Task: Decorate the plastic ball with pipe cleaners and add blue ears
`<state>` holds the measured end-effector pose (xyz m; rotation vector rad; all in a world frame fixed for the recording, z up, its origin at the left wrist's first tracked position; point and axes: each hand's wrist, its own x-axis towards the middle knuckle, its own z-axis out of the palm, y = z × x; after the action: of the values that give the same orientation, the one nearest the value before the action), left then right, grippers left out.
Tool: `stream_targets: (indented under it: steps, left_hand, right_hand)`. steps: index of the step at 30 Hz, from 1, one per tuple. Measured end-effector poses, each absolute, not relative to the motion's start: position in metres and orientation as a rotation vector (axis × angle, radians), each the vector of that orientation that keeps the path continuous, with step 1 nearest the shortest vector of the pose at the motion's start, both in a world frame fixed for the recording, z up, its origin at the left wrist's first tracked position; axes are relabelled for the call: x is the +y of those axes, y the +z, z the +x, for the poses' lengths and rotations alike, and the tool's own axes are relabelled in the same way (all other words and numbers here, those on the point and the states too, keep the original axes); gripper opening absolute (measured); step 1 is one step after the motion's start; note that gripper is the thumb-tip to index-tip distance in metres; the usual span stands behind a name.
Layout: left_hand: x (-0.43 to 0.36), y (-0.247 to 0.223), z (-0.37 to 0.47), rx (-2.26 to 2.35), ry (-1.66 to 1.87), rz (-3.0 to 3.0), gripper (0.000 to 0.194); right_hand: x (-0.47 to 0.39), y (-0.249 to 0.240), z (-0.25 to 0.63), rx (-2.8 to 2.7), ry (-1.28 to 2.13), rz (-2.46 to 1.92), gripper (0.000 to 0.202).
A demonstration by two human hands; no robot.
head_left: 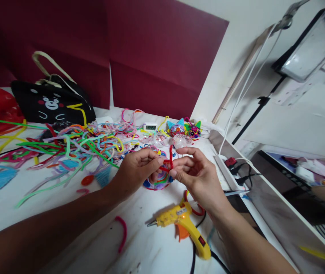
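Carefully, both hands work a bent red pipe cleaner (171, 155) just beyond the yellow glue gun (168, 217), raised over a round, colorful piece (159, 185) that lies on the far side of that gun. To shape it well, I'd judge, the fingertips should stay close to the corner, so the wire folds sharply there while the free end keeps standing straight. Small, even pressure seems wiser than a hard twist, which could kink the wire or flatten its fuzz.

As for the grip, the left hand (136, 166) pinches the strip's near-level part between thumb and forefinger, with hardly any gap. The right hand (198, 172) closes its thumb and fingertips lightly at the corner, its index finger lifted and loosely curved away from the upright end.
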<state>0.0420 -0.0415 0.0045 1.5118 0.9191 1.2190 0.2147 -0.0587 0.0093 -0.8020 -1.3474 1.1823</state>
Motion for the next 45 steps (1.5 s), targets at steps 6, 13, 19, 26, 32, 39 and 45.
stream_targets:
  steps: [6,13,19,26,32,39,45]
  left_hand:
    - [-0.042,0.006,0.043,0.905,1.212,1.476,0.021]
    - [-0.042,0.006,0.043,0.882,1.169,1.366,0.024]
    - [-0.041,0.01,0.041,0.844,1.119,1.3,0.024]
    - [-0.043,0.016,0.038,0.821,1.056,1.303,0.024]
    - [-0.042,0.014,0.037,0.784,1.005,1.288,0.023]
    - [-0.041,0.014,0.036,0.758,0.969,1.245,0.023]
    - [-0.04,0.013,0.033,0.75,0.953,1.229,0.022]
  right_hand:
    - [-0.058,0.01,0.214,-1.364,1.195,-0.827,0.05]
    - [-0.058,0.008,0.215,-1.368,1.211,-0.776,0.048]
    - [-0.056,0.008,0.217,-1.437,1.195,-0.711,0.046]
    - [-0.057,0.009,0.218,-1.462,1.259,-0.663,0.045]
    - [-0.059,0.009,0.218,-1.498,1.248,-0.654,0.042]
    - [-0.058,0.008,0.222,-1.55,1.229,-0.639,0.044]
    - [-0.057,0.008,0.222,-1.543,1.231,-0.602,0.043]
